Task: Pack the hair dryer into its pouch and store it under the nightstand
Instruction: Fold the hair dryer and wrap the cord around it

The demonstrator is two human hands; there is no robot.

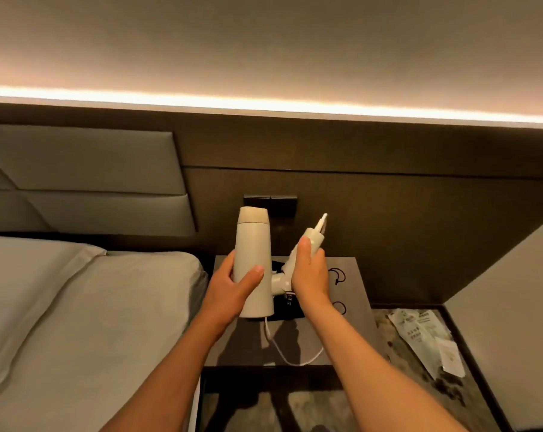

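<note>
I hold a cream hair dryer (pixel 253 254) above the dark nightstand (pixel 354 310). My left hand (pixel 232 283) grips its barrel, nozzle pointing up. My right hand (pixel 310 272) wraps around the folding handle, which angles up to the right at the hinge. The white cord (pixel 290 357) hangs from the dryer and loops over the nightstand top. A dark pouch (pixel 287 307) lies on the nightstand beneath the dryer, mostly hidden by it, and thin black drawstring loops (pixel 338 275) show to its right.
A bed with grey linen (pixel 77 307) and a padded headboard is at the left. Black wall switches (pixel 270 202) sit behind the dryer. Plastic-wrapped packets (pixel 426 338) lie on the patterned floor at the right, beside a grey panel.
</note>
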